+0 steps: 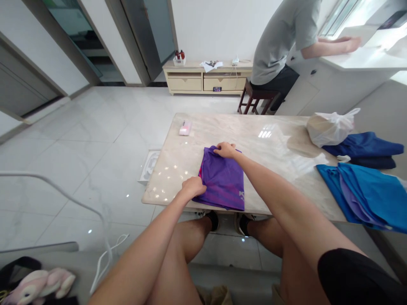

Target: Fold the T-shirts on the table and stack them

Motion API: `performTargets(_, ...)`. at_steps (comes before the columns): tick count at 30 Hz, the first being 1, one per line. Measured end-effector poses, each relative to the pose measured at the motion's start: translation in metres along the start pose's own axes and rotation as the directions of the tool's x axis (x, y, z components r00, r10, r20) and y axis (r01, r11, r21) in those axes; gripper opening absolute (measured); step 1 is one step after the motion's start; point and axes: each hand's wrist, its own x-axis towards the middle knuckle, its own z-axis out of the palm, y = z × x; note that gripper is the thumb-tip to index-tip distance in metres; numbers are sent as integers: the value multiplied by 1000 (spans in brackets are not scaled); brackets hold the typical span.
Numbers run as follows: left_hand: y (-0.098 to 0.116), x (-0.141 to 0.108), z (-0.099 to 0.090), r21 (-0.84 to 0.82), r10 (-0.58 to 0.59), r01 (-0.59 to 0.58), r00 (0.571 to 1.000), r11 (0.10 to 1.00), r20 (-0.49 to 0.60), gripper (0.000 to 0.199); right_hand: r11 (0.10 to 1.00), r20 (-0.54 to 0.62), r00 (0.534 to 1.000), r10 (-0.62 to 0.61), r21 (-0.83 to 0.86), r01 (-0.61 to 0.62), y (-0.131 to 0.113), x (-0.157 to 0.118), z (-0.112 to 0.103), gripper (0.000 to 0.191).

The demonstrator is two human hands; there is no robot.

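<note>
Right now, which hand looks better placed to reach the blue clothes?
Probably the right hand: it rests on the far edge of the purple garment, on the side toward the blue clothes. The left hand grips the near-left edge, farther away.

A folded purple garment point(222, 178) is lying near the front edge of the marble table point(273, 140). The left hand point(193, 187) is gripping its near left edge, while the right hand point(225, 150) is pinching its far edge. Blue clothes point(369, 190) are lying toward the table's right end, a white plastic bag point(330, 127) sitting beyond them.
</note>
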Motion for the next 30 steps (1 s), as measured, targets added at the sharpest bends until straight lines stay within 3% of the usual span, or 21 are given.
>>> performTargets(2, -2, 2, -2, -12, -2, 2, 999, 1000, 39, 41, 986, 21, 996, -89, 142, 85, -3, 14, -3, 28)
performTargets(5, -6, 4, -3, -31, -19, 21, 998, 999, 60, 44, 958, -55, 984, -171, 225, 179, 1, 28, -11, 31)
performTargets(8, -9, 5, -1, -14, -38, 38, 999, 999, 19, 52, 972, -85, 986, -144, 173, 156, 20, 34, -26, 28)
performTargets(12, -10, 4, 1, 88, -6, 11, 998, 996, -59, 50, 994, 95, 989, -111, 3, 112, 61, 31, -42, 32)
performTargets(15, -9, 5, -2, 115, -8, 20, 995, 993, -99, 44, 994, 189, 980, -69, -67, 83, 85, 23, -41, 29)
performTargets(17, -10, 6, -7, 86, -39, 47, 995, 995, -95, 44, 995, 171, 984, -40, -79, 54, 93, 17, -35, 19)
performTargets(21, -18, 7, -19, 90, -123, 121, 992, 989, 21, 41, 989, -43, 999, -8, -146, 2, 89, 4, -31, 24)
performTargets(24, -21, 5, -21, 144, -152, 151, 988, 978, -5, 39, 985, -94, 994, -53, -168, 37, 75, -10, -41, 30)
performTargets(27, -16, 1, -19, 154, -71, 90, 990, 984, -121, 42, 961, 57, 988, -146, -227, 156, 59, -38, -53, 22)
performTargets(30, -8, -3, -14, 141, 1, 23, 985, 990, -174, 47, 902, 263, 928, -262, -275, 333, 41, -84, -48, 15)
